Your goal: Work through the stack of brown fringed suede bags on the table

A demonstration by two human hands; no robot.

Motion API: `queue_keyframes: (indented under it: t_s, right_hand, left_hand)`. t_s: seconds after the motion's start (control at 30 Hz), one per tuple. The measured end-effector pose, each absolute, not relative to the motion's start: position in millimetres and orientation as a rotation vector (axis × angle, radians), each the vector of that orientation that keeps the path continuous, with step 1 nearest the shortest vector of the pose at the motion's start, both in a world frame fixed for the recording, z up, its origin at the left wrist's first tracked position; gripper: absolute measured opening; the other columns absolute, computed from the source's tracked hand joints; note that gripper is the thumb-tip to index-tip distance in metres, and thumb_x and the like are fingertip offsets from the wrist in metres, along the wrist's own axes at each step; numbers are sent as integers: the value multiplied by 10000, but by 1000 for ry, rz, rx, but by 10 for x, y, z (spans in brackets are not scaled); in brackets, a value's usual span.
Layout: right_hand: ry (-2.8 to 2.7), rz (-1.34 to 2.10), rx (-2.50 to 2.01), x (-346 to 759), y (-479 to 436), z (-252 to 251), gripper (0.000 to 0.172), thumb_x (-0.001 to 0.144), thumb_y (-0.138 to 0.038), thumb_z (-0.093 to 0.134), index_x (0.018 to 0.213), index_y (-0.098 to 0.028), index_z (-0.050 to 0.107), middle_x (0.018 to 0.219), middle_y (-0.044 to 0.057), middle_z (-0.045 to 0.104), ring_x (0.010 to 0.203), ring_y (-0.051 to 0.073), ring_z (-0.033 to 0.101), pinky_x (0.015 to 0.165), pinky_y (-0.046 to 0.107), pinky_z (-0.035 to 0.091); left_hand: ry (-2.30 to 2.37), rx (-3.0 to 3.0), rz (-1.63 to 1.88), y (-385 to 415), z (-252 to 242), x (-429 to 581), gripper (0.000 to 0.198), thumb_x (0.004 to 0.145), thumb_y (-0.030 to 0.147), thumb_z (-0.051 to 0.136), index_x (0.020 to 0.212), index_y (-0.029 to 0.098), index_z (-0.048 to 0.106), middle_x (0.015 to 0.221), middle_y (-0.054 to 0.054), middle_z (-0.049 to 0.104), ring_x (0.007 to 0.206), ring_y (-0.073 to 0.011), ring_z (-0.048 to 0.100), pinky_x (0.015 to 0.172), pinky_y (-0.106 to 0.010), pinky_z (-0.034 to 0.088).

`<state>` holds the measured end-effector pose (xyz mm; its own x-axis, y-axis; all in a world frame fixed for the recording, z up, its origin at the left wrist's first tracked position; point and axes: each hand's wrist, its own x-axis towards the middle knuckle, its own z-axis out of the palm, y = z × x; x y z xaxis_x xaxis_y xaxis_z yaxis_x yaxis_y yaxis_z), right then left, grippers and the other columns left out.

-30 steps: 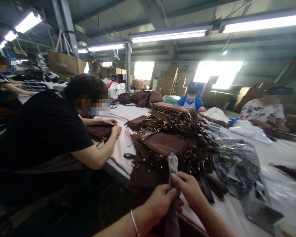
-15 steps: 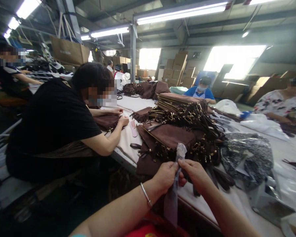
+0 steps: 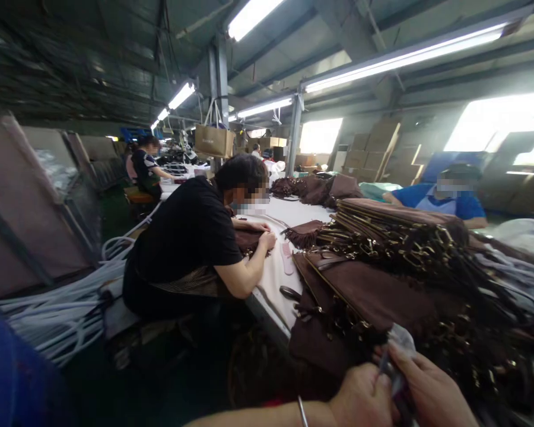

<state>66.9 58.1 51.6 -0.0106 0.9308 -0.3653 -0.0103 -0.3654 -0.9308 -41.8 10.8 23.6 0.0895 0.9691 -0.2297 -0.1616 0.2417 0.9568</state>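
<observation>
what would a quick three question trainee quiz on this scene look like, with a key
1. True or false: the thin silver-coloured metal bracelet is on the camera wearer's right arm.
2. Which lies on the pale cloth-covered table? a) a red kettle b) a pale pink comb c) a yellow cup
3. What do the wearer's left hand and right hand hold, in front of the piled dark brown bags?

Key: 1 false; 2 b; 3 a narrow bundle with crumpled translucent plastic.
</observation>
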Motion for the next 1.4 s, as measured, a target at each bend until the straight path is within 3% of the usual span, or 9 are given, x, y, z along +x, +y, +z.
queue_keyframes:
  t_s: [0.1, 0.23, 0.37, 0.53, 0.8, 1.03, 1.17, 1.23, 1.4]
  right_hand:
    - [-824, 1565, -1349, 718, 749, 545, 353, 599, -479, 802, 752, -187, 677, 678, 17, 719, 623, 192, 667, 535, 264, 549]
    - [-861, 1676, -1208, 762, 811, 623, 284, 652, -411, 798, 639, -177, 638, 586, -7, 662, 555, 151, 619, 538, 245, 539]
    - [-921, 1738, -1115, 762, 742, 681, 313, 743, -482, 713, 768, -173, 669, 691, 17, 695, 599, 152, 631, 569, 258, 538]
    - [-1124, 1600, -1213, 785, 734, 623, 317, 677, -441, 775, 794, -156, 699, 692, 30, 708, 584, 158, 629, 557, 263, 523]
    - [-1186, 1437, -1301, 838, 738, 527, 324, 670, -446, 771, 768, -141, 719, 712, 57, 735, 618, 166, 639, 571, 250, 507]
    - [-1149, 1508, -1335, 826, 605, 540, 387, 676, -506, 743, 810, -143, 718, 636, 48, 696, 485, 142, 568, 439, 242, 439]
    - [-1104, 1597, -1203, 859, 503, 478, 466, 723, -565, 683, 970, -170, 694, 717, 39, 693, 623, 173, 619, 581, 276, 504]
    - [-1161, 1585, -1177, 831, 460, 450, 436, 731, -564, 677, 895, -161, 690, 741, 35, 681, 656, 164, 605, 617, 270, 494]
    - [-1187, 1192, -1405, 715, 547, 509, 424, 701, -565, 666, 634, -146, 659, 514, -17, 550, 491, 121, 454, 466, 241, 351]
  left_hand:
    - [1236, 1045, 961, -21, 242, -481, 525, 794, 697, 448, 739, 178, 507, 539, 13, 464, 435, -107, 414, 455, -262, 329]
    - [1088, 881, 947, -152, 259, -554, 481, 780, 679, 481, 806, 200, 476, 527, 68, 402, 385, -72, 335, 406, -221, 271]
    - [984, 776, 949, -169, 252, -623, 436, 800, 640, 481, 851, 207, 461, 513, 105, 344, 351, -53, 268, 367, -193, 256]
    - [918, 826, 928, -131, 274, -643, 504, 774, 663, 502, 861, 167, 520, 579, 37, 509, 417, -85, 439, 455, -242, 412]
    - [868, 759, 1026, 98, 369, -473, 521, 745, 646, 544, 793, 128, 568, 648, -67, 619, 511, -147, 558, 535, -291, 437]
    - [844, 673, 990, 225, 361, -365, 359, 793, 521, 537, 826, 165, 509, 645, 8, 518, 462, -80, 443, 492, -243, 374]
    - [975, 774, 1031, 173, 330, -409, 282, 878, 479, 434, 839, 201, 460, 627, 60, 442, 412, -50, 298, 431, -206, 245]
    - [1066, 905, 1096, 129, 299, -437, 301, 906, 468, 399, 785, 198, 455, 609, 56, 425, 439, -65, 310, 450, -221, 250]
    - [1266, 1341, 1255, 16, 270, -493, 338, 945, 423, 385, 726, 188, 487, 643, 13, 487, 581, -115, 411, 569, -263, 309]
